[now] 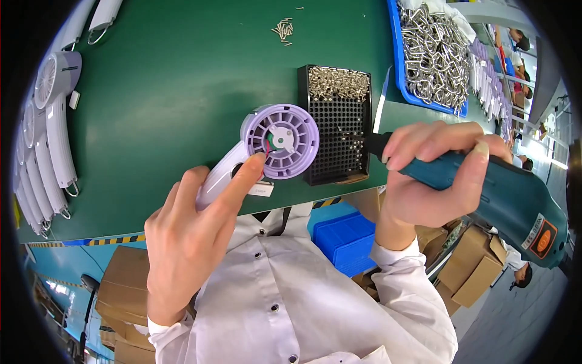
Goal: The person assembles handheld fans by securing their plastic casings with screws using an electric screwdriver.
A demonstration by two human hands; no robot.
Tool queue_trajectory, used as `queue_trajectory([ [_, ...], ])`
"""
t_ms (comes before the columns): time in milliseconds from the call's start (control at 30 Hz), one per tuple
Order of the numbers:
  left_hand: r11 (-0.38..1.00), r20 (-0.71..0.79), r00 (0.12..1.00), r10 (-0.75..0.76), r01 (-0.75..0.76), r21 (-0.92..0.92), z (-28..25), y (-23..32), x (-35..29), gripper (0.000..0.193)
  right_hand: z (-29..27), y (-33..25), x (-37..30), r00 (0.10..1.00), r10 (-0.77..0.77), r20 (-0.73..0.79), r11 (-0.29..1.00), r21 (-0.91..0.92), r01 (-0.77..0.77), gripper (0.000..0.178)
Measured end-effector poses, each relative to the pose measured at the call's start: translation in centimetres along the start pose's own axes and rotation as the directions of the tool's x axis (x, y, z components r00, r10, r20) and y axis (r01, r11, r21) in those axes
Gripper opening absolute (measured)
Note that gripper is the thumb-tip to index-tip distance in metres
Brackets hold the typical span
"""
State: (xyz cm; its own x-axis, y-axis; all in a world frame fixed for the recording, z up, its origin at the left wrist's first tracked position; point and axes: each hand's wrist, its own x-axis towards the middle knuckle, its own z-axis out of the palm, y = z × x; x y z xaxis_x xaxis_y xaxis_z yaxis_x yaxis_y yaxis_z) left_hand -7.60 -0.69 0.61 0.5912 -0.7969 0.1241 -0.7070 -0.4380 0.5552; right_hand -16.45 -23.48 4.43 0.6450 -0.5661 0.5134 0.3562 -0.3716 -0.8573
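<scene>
My left hand is closed round the white handle of a small handheld fan, whose round lilac housing faces up with its spokes and hub showing. Red wire runs by my left thumb, and a small white block sits beside the handle. In my right hand is a dark teal electric screwdriver, held level with its black nose pointing left. That nose is over the right edge of a black screw tray; its tip is too small to make out. Loose screws fill the tray's far end, and some stand in its holes.
Several finished-looking white fans lie along the left edge of the green table. A small pile of screws lies farther back. At the far right a blue bin holds metal hooks. Cardboard boxes and a blue crate stand below the table.
</scene>
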Motion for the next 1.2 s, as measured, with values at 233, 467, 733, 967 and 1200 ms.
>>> queue_trajectory([
  [233, 0.998, 0.001, 0.999, 0.034, -0.034, 0.057, 0.0, -0.4, -0.2, 0.074, 0.9, -3.2, 1.0, 0.999, -0.052, -0.010, 0.986, 0.161, 0.053, 0.033],
  [467, 0.996, 0.019, 0.999, 0.048, -0.049, 0.071, 0.1, -0.6, -0.7, 0.079, 5.6, -4.6, 2.3, 0.964, -0.112, 0.243, 0.940, 0.340, 0.024, 0.042],
  [733, 0.996, 0.070, 0.998, 0.006, -0.012, 0.088, -0.5, -0.2, -0.4, 0.064, 7.4, -3.4, 2.5, 0.968, -0.048, 0.248, 0.965, 0.260, -0.019, 0.039],
  [967, 0.995, 0.020, 0.998, 0.064, -0.065, 0.079, -0.5, -1.2, -0.8, 0.072, 9.4, -1.7, 1.7, 0.957, -0.007, 0.291, 0.995, 0.093, -0.021, 0.018],
  [1200, 0.996, 0.046, 0.996, 0.081, -0.082, 0.027, -0.8, -1.3, -1.0, 0.071, 9.8, -1.8, 1.0, 0.953, 0.074, 0.293, 0.965, 0.220, -0.143, 0.030],
])
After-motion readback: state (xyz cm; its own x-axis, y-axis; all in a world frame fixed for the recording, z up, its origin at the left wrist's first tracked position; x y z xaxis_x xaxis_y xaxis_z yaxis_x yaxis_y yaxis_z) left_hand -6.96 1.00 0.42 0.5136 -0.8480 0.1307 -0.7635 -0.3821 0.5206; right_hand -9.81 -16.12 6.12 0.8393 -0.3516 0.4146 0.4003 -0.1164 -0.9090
